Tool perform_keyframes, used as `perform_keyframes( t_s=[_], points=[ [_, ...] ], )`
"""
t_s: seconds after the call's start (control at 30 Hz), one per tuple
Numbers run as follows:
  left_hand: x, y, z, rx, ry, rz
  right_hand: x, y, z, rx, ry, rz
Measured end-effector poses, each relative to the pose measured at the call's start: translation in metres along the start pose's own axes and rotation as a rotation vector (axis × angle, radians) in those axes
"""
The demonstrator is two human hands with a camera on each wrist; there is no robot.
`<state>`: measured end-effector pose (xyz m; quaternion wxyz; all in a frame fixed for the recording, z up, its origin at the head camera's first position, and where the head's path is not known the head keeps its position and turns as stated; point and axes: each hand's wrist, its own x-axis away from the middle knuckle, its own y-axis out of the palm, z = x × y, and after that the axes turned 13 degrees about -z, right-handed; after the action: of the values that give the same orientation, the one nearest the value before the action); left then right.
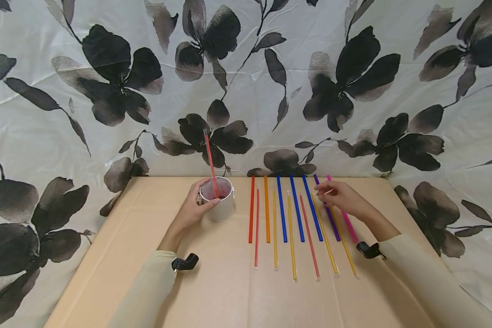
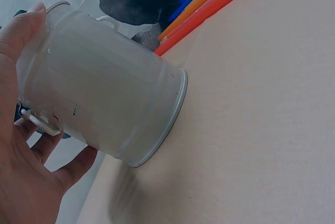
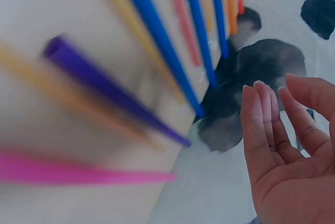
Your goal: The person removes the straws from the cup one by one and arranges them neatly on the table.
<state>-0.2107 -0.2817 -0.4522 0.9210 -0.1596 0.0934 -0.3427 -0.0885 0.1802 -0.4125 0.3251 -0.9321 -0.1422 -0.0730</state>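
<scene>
My left hand grips a small white metal pail by its side, thumb at the rim. A thin red stick with a clear tip leans inside the pail and sticks up out of it. In the left wrist view, the pail shows its outer wall and base. My right hand hovers over the far ends of a purple straw and a pink straw. Its fingers are loosely bent, and the right wrist view shows nothing between the fingertips.
Left of the purple straw lie a red straw, an orange straw and blue straws. Between them lie thin yellow sticks and thin red sticks. A flowered cloth hangs behind the tan table.
</scene>
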Motion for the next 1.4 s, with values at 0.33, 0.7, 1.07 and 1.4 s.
perform_keyframes(
  t_s=[0.33, 0.7, 1.07, 1.4],
  points=[
    [0.002, -0.005, -0.017, -0.002, 0.015, -0.008, -0.03, 0.028, -0.052, -0.101, -0.131, 0.01],
    [0.005, -0.006, -0.015, -0.024, 0.009, -0.01, -0.072, 0.05, -0.099, -0.153, -0.245, -0.037],
    [0.004, -0.007, -0.015, -0.016, 0.016, -0.012, -0.11, 0.069, -0.13, -0.15, -0.311, -0.053],
    [0.005, -0.007, -0.017, -0.023, 0.005, -0.008, -0.138, 0.091, -0.154, -0.059, -0.364, -0.092]
  ],
)
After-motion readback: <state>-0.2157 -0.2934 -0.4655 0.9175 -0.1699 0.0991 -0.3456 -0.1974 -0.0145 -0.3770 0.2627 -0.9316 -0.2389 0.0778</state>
